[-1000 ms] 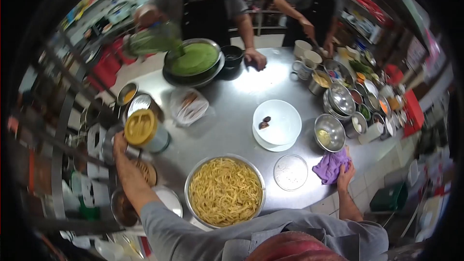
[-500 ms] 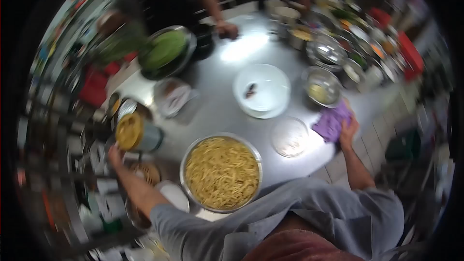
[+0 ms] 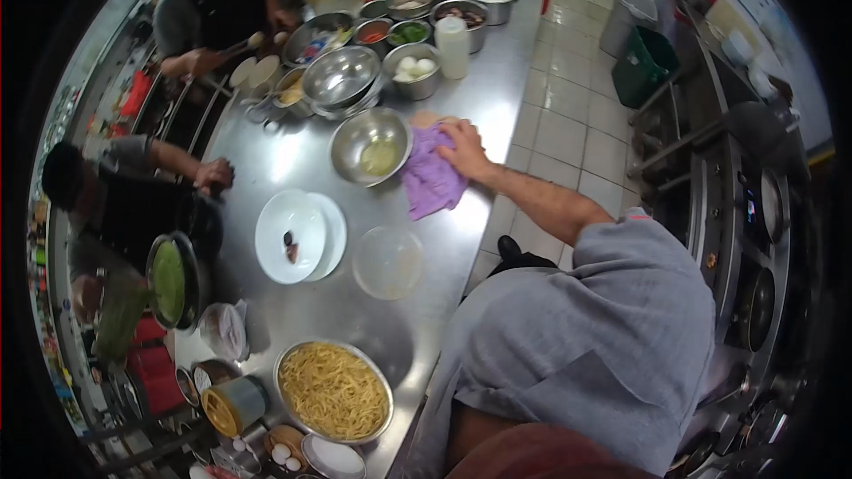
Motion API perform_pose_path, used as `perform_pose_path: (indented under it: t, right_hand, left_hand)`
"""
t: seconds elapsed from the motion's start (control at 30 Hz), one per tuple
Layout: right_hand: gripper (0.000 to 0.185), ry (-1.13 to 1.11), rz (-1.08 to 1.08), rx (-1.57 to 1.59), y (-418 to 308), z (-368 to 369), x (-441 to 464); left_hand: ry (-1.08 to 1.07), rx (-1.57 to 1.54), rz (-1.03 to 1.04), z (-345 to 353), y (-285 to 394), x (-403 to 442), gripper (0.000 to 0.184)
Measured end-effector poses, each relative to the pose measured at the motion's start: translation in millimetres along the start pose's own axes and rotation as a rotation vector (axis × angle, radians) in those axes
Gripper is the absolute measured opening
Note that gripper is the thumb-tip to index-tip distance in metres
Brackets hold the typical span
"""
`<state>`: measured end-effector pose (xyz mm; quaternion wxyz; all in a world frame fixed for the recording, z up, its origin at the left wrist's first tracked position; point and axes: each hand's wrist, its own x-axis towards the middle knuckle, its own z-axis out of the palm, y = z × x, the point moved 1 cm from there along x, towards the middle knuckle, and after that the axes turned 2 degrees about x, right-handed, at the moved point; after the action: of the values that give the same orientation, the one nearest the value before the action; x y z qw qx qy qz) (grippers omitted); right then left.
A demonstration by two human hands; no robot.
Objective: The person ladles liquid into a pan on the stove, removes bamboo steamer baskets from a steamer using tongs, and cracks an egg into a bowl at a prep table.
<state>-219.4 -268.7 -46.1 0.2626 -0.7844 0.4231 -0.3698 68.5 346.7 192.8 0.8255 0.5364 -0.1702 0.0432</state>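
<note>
My right hand (image 3: 463, 151) is closed on a purple cloth (image 3: 432, 179) lying on the steel table (image 3: 497, 98), by its right edge. Touching the cloth on its left is a metal bowl (image 3: 371, 147) with a little pale yellow stuff inside. A clear round lid (image 3: 388, 263) lies just below the cloth. White plates or bowls (image 3: 291, 237), the top one with small dark pieces in it, stand left of the lid. Nearer to me sits a large metal bowl of noodles (image 3: 334, 390). My left hand is out of view.
Two co-workers stand across the table; one pours from a green jug (image 3: 120, 315) into a pan of green liquid (image 3: 167, 282). Ingredient bowls (image 3: 414, 69) and a squeeze bottle (image 3: 452, 47) crowd the far end. A yellow-lidded container (image 3: 232, 405) stands lower left. Stoves (image 3: 729, 231) line the right.
The view has swung to the right, so the table appears turned. My left hand, earlier beside the yellow-lidded container, has left the view. My right hand still holds the purple cloth.
</note>
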Motion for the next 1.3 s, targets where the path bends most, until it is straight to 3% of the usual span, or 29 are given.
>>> perform_pose_path:
  t: [0.1,0.13,0.2,0.23,0.27,0.33,0.37,0.43,0.5,0.57,0.73,0.83,0.87,0.93,0.97,1.0,1.07,1.17,1.3]
  right_hand:
    - [0.048,0.083,-0.257,0.027,-67,-37,-2]
    - [0.050,-0.025,-0.253,0.298,-85,-40,-9]
    - [0.058,-0.272,-0.636,0.472,-118,-52,-21]
    - [0.062,-0.464,-0.584,0.664,-132,-63,-31]
    - [0.066,-0.515,-0.741,0.710,-143,-77,-34]
    - [0.070,-0.651,-0.782,0.810,-145,-100,-34]
    - [0.070,-0.606,-0.750,0.776,-134,-111,-32]
    - [0.063,-0.769,-0.660,0.643,-111,-128,-30]
    - [0.058,-0.701,-0.648,0.599,-71,-124,-26]
    - [0.046,-0.646,-0.614,0.609,-37,-131,-24]
    - [0.045,-0.577,-0.411,0.623,8,-178,-19]
    - [0.045,-0.445,-0.335,0.569,39,-178,-17]
    - [0.049,-0.361,-0.201,0.524,49,-179,-20]
    - [0.051,-0.348,0.229,0.666,88,-153,-25]
    - [0.046,-0.300,0.306,0.801,86,-158,-20]
    - [0.044,-0.322,0.349,0.693,82,-168,-14]
    - [0.045,-0.251,0.223,0.388,99,-161,-17]
    - [0.042,-0.240,0.072,0.288,102,-143,-18]
    - [0.040,-0.307,-0.004,0.240,99,-125,-15]
  left_hand:
    - [-0.107,-0.122,-0.099,97,-34,-61,0.046]
    - [-0.144,-0.158,-0.142,130,-47,-81,0.046]
    - [-0.202,-0.235,-0.274,185,-81,-121,0.047]
    - [-0.242,-0.276,-0.351,212,-101,-139,0.047]
    - [-0.279,-0.332,-0.438,240,-125,-156,0.048]
    - [-0.357,-0.469,-0.635,293,-180,-192,0.048]
    - [-0.405,-0.474,-0.712,318,-198,-210,0.048]
    - [-0.498,-0.473,-0.822,364,-222,-239,0.048]
    - [-0.488,-0.478,-1.002,401,-237,-258,0.036]
    - [-0.571,-0.458,-1.066,428,-252,-272,0.035]
    - [-0.733,-0.438,-1.210,473,-272,-294,0.041]
    - [-0.874,-0.289,-1.204,486,-289,-298,0.046]
    - [-0.852,0.014,-1.113,492,-285,-294,0.048]
    - [-0.804,0.281,-0.823,479,-312,-282,0.054]
    - [-0.737,0.367,-0.768,474,-313,-273,0.053]
    - [-0.683,0.386,-0.779,465,-320,-264,0.052]
    - [-0.573,0.425,-0.799,452,-332,-251,0.052]
    - [-0.508,0.479,-0.727,452,-342,-243,0.055]
    - [-0.661,0.492,-0.738,447,-333,-237,0.060]
